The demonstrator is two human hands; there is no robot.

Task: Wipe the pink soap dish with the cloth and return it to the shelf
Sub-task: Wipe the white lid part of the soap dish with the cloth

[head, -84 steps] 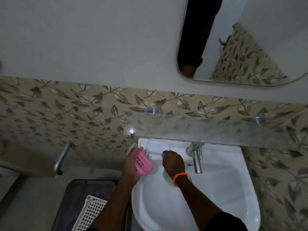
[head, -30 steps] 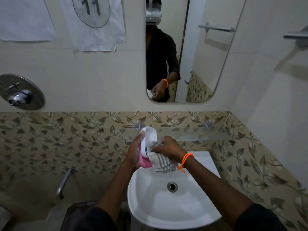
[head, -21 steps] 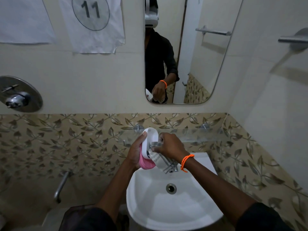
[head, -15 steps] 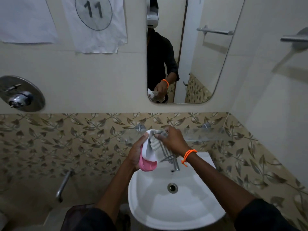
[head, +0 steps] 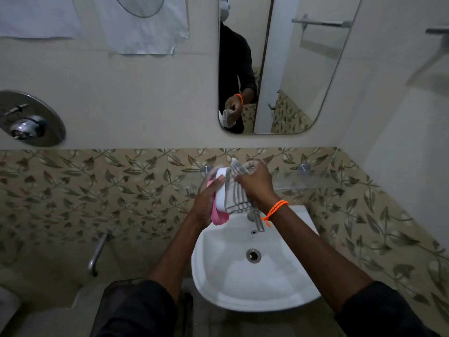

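Observation:
My left hand [head: 205, 203] grips the pink soap dish [head: 220, 218] on edge above the back left of the basin; the dish shows a white inner part [head: 220, 190] and a pink rim below. My right hand [head: 255, 184], with an orange band at the wrist, presses a white cloth with grey stripes [head: 237, 193] against the dish's face. The cloth drapes over the top and down the dish. The glass shelf [head: 306, 181] runs along the wall just behind both hands.
A white basin [head: 255, 283] with a steel tap [head: 257, 221] lies below my hands. A mirror [head: 279, 69] hangs above the shelf. A round steel valve plate [head: 29, 120] is on the wall at left, and a metal pipe [head: 98, 251] lower left.
The dish was lifted from the basin's edge and turned on edge. My right hand with the cloth has moved up the dish's face to its top.

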